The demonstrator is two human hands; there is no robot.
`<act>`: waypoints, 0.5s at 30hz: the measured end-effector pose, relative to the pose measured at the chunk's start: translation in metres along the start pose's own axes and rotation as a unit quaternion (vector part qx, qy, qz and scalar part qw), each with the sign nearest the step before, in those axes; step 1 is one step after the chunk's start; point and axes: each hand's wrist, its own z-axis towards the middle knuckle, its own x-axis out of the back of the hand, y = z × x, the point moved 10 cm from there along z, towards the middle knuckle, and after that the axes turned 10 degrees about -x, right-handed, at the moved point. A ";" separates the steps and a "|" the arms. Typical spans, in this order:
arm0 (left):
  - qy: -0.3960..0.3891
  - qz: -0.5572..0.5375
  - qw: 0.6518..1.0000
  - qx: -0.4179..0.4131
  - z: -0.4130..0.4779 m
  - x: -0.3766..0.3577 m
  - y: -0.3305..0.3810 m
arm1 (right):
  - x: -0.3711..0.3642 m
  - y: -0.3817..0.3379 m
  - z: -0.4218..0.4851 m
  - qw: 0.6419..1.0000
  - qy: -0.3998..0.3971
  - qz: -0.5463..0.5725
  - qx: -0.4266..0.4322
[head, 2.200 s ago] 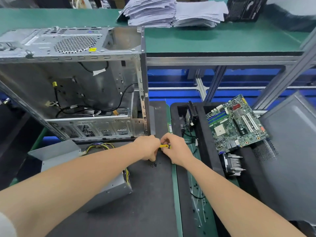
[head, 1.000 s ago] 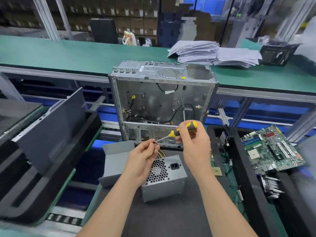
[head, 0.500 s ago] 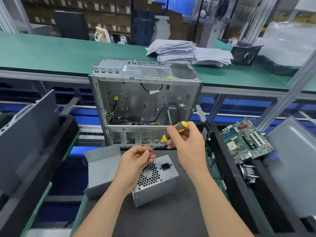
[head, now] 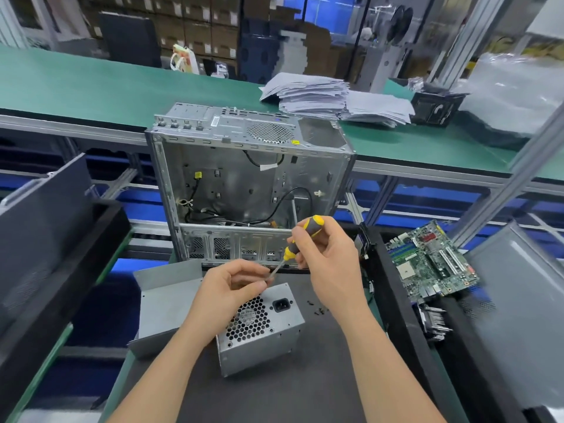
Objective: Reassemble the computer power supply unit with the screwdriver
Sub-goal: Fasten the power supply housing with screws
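Right hand (head: 329, 264) grips screwdriver (head: 305, 233) by the yellow-black handle, shaft angled down-left. Left hand (head: 232, 285) fingertips pinch at the shaft tip; anything held there is too small to make out. Both are above the power supply unit (head: 265, 337), fan grille up, on the black mat (head: 290, 392). Grey cover (head: 164, 303) touching its left side. Loose screws (head: 319, 309) just right of it. Open computer case (head: 244, 178) upright behind, motherboard (head: 430, 261) off to the right, paper stack (head: 329, 99) on the far green bench

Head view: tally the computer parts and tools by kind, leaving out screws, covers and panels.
Computer case: 1
Power supply unit: 1
Motherboard: 1
Finned cooler: 1
Screwdriver: 1
Total: 5
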 end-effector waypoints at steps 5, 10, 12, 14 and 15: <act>0.012 0.040 0.999 0.029 0.001 0.013 -0.011 | 0.005 0.003 0.007 1.000 -0.005 -0.002 0.004; -0.134 0.380 0.900 0.163 0.003 0.014 -0.043 | 0.001 0.007 0.009 0.999 -0.011 -0.035 0.017; -0.165 0.390 0.885 0.194 0.003 0.009 -0.052 | -0.003 0.009 0.008 0.999 -0.011 -0.049 0.021; -0.175 0.366 0.886 0.224 0.002 0.010 -0.062 | -0.005 0.011 0.007 0.998 -0.011 -0.055 0.023; -0.179 0.341 0.891 0.239 0.001 0.011 -0.066 | -0.005 0.012 0.007 0.998 -0.012 -0.060 0.026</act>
